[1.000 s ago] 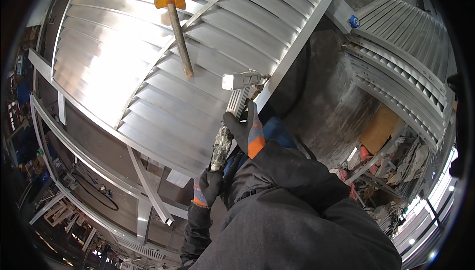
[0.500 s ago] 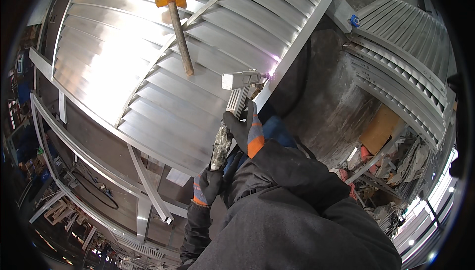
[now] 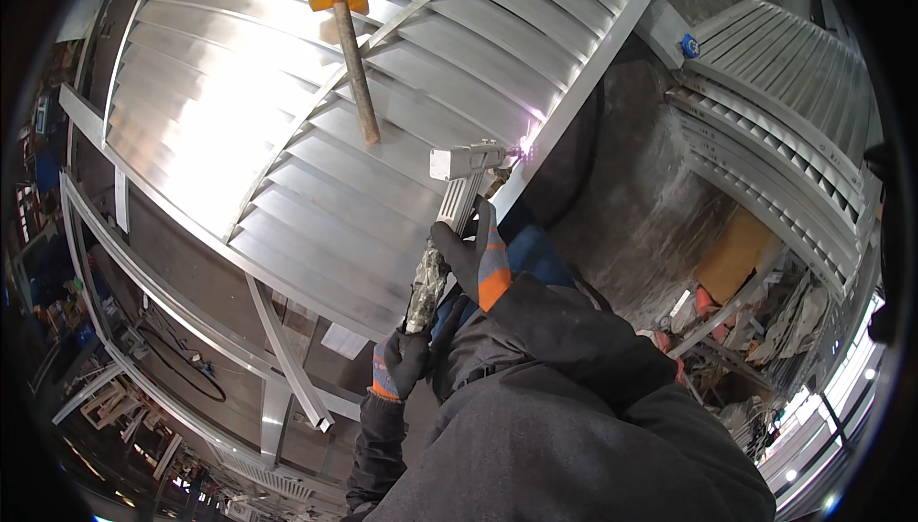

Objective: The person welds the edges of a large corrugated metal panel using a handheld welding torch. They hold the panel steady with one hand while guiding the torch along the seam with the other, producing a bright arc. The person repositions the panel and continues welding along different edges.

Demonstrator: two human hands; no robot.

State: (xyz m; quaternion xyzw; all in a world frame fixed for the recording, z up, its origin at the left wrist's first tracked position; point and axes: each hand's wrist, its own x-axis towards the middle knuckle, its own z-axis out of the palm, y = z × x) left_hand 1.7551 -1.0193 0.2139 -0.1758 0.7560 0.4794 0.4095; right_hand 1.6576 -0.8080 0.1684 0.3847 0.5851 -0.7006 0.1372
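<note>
My right hand (image 3: 470, 252), in a black, grey and orange glove, is closed round the ribbed grip of a silver welding gun (image 3: 465, 161). The gun's nozzle points right, at the edge of a slatted metal panel (image 3: 330, 202), where a pinkish-violet glow and small sparks show. Lower down, my left hand (image 3: 405, 361), in a matching glove, grips the grey wrapped rear part (image 3: 426, 288) of the gun. Beyond the gun, a mallet (image 3: 356, 73) with a yellow-orange head and wooden handle lies on the slats.
More slatted panels (image 3: 775, 92) are stacked at the right, with a small blue round object (image 3: 689, 45) on a nearby bar. Metal frame rails (image 3: 172, 307) run along the left. A brown cardboard piece (image 3: 738, 250) and scrap lie at lower right.
The panel and mallet sit slightly farther right and lower in the picture. The glow at the nozzle persists, with spark streaks above it. Both hands keep their grip.
</note>
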